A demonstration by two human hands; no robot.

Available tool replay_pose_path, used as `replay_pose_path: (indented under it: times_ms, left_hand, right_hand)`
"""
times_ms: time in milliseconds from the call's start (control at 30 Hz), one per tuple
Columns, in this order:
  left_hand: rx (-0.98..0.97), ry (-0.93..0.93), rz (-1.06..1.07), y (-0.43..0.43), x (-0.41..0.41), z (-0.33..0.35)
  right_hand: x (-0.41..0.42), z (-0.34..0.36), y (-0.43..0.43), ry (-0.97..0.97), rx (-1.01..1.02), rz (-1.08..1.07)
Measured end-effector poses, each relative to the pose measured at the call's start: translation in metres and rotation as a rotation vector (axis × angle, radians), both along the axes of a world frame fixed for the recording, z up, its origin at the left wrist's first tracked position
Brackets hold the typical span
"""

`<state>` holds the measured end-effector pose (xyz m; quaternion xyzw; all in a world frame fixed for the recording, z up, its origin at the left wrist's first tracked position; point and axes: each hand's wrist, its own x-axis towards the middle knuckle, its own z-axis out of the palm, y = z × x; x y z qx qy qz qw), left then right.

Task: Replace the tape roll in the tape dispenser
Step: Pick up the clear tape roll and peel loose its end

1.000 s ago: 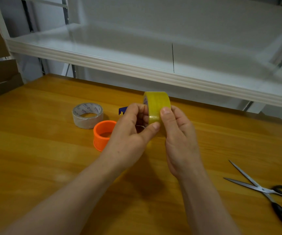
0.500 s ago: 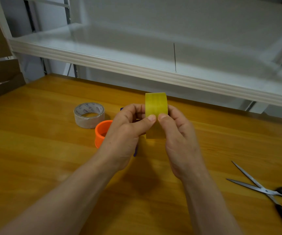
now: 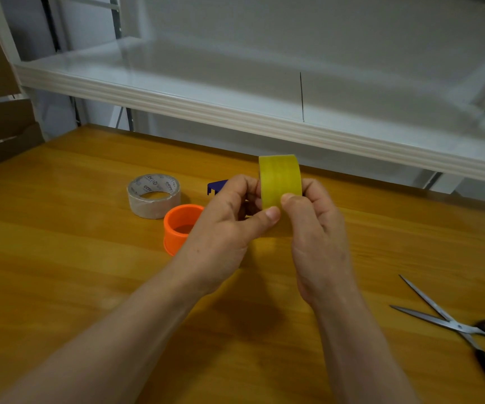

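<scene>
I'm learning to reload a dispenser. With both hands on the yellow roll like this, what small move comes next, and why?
Probably peel the tape's loose end free. Both hands, left and right, hold the yellow roll upright above the table, thumbs pinching its lower edge, as if searching for the end.

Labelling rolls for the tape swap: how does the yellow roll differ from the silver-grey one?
The translucent yellow tape roll is held on edge above the wooden table by both hands, left hand and right hand; the silver-grey printed tape roll lies flat, untouched. Yellow is plain; grey has printed lettering on its inner core. Both are wide rolls of similar size.
</scene>
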<state>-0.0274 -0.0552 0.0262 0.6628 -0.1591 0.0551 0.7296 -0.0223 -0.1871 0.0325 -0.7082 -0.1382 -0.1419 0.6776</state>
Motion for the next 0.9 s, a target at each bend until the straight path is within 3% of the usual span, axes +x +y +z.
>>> replay_pose_path:
  times_ms: [233, 900]
  left_hand:
    - [0.077, -0.064, -0.008, -0.0045, -0.0032, 0.0011]
    - [-0.162, 0.114, -0.004, 0.0019, 0.0050, 0.0025]
  right_hand:
    - [-0.0009, 0.0006, 0.0014, -0.013, 0.074, -0.043]
    - [-0.0048, 0.0018, 0.0074, 0.027, -0.060, 0.045]
